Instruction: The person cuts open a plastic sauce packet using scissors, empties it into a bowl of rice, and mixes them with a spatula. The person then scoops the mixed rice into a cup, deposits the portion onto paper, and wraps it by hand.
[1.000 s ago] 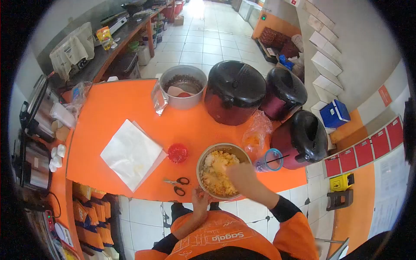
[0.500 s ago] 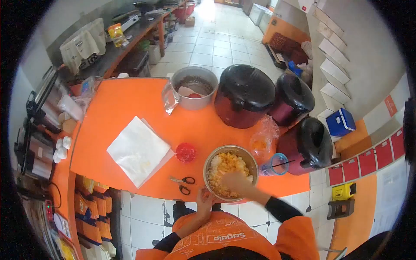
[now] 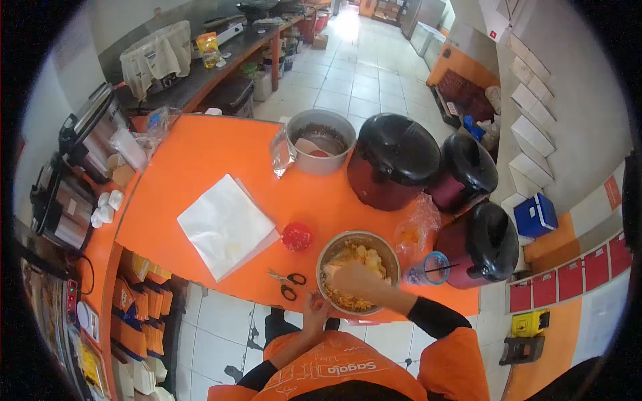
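A round metal bowl (image 3: 320,256) at the table's near edge contains white rice with orange-yellow seasoning or topping. Over the contents is my right hand (image 3: 358,279), its fingers curled downward. A pale shape shows near the fingers, but what they hold is unclear. My left hand (image 3: 314,310) is closed at the bowl's lower left rim, with its fingertips pressed against it. Left of the bowl lie scissors (image 3: 289,284) with black handles. A small red container (image 3: 296,236) stands behind them, and white paper sheets (image 3: 226,227) are spread farther left.
Three dark red containers with black lids (image 3: 394,157) stand at the back right. Near them are a clear plastic bag (image 3: 420,224) and a blue-rimmed cup with a straw (image 3: 430,269). A grey pot (image 3: 321,160) sits at the back. Silver cookers (image 3: 70,207) line the left side.
My right hand has shifted left within the bowl, and the rice mixture looks rearranged. My left hand stays at the rim. The view has shifted slightly.
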A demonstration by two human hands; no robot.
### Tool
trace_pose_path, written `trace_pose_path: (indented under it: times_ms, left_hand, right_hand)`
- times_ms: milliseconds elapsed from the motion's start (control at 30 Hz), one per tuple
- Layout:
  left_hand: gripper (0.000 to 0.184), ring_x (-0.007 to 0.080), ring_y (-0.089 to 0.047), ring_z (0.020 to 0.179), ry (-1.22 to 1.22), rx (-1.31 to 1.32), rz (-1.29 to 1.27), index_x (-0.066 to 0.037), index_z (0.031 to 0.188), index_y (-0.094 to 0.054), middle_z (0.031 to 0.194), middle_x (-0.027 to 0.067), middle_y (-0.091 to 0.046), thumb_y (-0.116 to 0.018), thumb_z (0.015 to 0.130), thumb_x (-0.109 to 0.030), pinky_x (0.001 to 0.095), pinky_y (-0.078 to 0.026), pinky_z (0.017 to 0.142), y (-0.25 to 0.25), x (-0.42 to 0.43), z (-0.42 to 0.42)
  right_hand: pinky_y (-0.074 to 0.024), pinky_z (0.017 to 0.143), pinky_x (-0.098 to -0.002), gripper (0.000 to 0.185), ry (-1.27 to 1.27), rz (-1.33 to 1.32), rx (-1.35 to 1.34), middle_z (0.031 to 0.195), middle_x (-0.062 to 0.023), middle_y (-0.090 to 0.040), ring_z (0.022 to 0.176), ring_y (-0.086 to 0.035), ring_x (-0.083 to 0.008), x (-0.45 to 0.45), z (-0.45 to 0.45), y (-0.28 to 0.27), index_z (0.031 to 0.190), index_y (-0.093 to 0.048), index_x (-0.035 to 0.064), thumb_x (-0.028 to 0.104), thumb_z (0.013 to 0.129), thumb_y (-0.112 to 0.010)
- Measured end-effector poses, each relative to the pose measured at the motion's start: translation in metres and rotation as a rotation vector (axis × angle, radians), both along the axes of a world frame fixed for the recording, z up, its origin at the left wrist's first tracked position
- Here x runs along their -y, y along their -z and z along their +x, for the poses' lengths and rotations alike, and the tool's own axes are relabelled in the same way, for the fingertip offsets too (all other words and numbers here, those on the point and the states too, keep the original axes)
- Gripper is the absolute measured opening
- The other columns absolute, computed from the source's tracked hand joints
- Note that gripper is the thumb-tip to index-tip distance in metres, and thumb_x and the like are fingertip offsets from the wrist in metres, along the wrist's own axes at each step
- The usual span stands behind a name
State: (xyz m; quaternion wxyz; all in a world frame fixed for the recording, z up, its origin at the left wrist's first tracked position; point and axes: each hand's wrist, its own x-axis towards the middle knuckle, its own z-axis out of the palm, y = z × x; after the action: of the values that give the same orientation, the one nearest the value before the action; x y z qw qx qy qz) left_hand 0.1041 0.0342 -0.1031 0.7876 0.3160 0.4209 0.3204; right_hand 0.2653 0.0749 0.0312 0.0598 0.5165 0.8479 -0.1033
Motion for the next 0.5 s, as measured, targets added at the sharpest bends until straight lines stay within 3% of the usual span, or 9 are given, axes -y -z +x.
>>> trace_pose_path:
  times_ms: [100, 167, 233, 300, 367, 433, 500]
  left_hand:
    - [0.024, 0.0092, -0.051, 0.068, -0.027, -0.035, 0.088, -0.008, 0.103, -0.043, 0.089, 0.0002, -0.048, -0.053, 0.084, 0.002, 0.0225, -0.044, 0.051, -0.005, 0.000, 0.004]
    - [0.026, 0.0104, -0.054, 0.074, -0.001, 0.049, 0.003, -0.009, 0.105, -0.042, 0.090, 0.0005, -0.048, -0.054, 0.084, 0.000, 0.0228, -0.049, 0.056, 0.000, -0.002, 0.002]
    - [0.026, 0.0104, -0.054, 0.075, -0.027, 0.080, -0.038, -0.009, 0.105, -0.042, 0.090, 0.0007, -0.048, -0.054, 0.084, 0.000, 0.0226, -0.050, 0.057, -0.003, 0.000, 0.002]
    - [0.027, 0.0103, -0.055, 0.076, -0.059, 0.111, -0.073, -0.009, 0.106, -0.042, 0.090, 0.0010, -0.048, -0.054, 0.084, 0.001, 0.0224, -0.051, 0.058, -0.007, 0.001, 0.004]
    - [0.028, 0.0100, -0.054, 0.076, -0.058, 0.045, -0.075, -0.010, 0.107, -0.041, 0.091, 0.0015, -0.048, -0.053, 0.084, 0.001, 0.0212, -0.050, 0.058, -0.012, -0.001, 0.005]
    - [0.027, 0.0098, -0.054, 0.076, -0.070, 0.041, -0.093, -0.011, 0.106, -0.041, 0.090, 0.0017, -0.048, -0.053, 0.084, 0.000, 0.0214, -0.051, 0.058, -0.027, -0.001, 0.005]
    - [0.026, 0.0096, -0.054, 0.075, -0.101, 0.047, -0.124, -0.011, 0.106, -0.041, 0.090, 0.0018, -0.047, -0.053, 0.085, -0.001, 0.0215, -0.051, 0.059, -0.025, 0.000, 0.007]
  right_hand:
    - [-0.0492, 0.047, -0.0370, 0.017, 0.156, -0.057, -0.056, 0.061, -0.0124, -0.061, 0.056, -0.063, -0.0251, 0.051, -0.031, 0.001, 0.068, -0.066, 0.0037, 0.018, 0.072, -0.057]
    - [-0.0482, 0.053, -0.0388, 0.013, 0.043, -0.101, 0.217, 0.059, -0.0111, -0.061, 0.059, -0.063, -0.0258, 0.075, -0.035, 0.011, 0.063, -0.068, 0.0091, 0.013, 0.071, -0.058]
    - [-0.0482, 0.052, -0.0403, 0.014, -0.008, -0.138, 0.291, 0.062, -0.0111, -0.063, 0.059, -0.063, -0.0256, 0.069, -0.023, 0.029, 0.065, -0.067, 0.0085, 0.014, 0.073, -0.057]
    - [-0.0479, 0.052, -0.0404, 0.015, 0.104, 0.063, -0.046, 0.064, -0.0109, -0.063, 0.062, -0.063, -0.0256, 0.051, 0.003, 0.060, 0.066, -0.066, 0.0075, 0.015, 0.074, -0.056]
    - [-0.0476, 0.054, -0.0397, 0.014, 0.168, -0.006, 0.173, 0.065, -0.0113, -0.062, 0.063, -0.063, -0.0284, 0.020, 0.035, 0.035, 0.073, -0.066, 0.0057, 0.016, 0.074, -0.056]
    - [-0.0480, 0.058, -0.0396, 0.016, 0.291, -0.184, 0.011, 0.070, -0.0131, -0.062, 0.068, -0.062, -0.0316, -0.002, 0.045, -0.061, 0.079, -0.064, 0.0043, 0.017, 0.075, -0.055]
    - [-0.0484, 0.060, -0.0403, 0.017, 0.359, -0.076, -0.042, 0.074, -0.0139, -0.062, 0.070, -0.062, -0.0327, 0.011, 0.039, -0.091, 0.081, -0.064, 0.0038, 0.017, 0.074, -0.056]
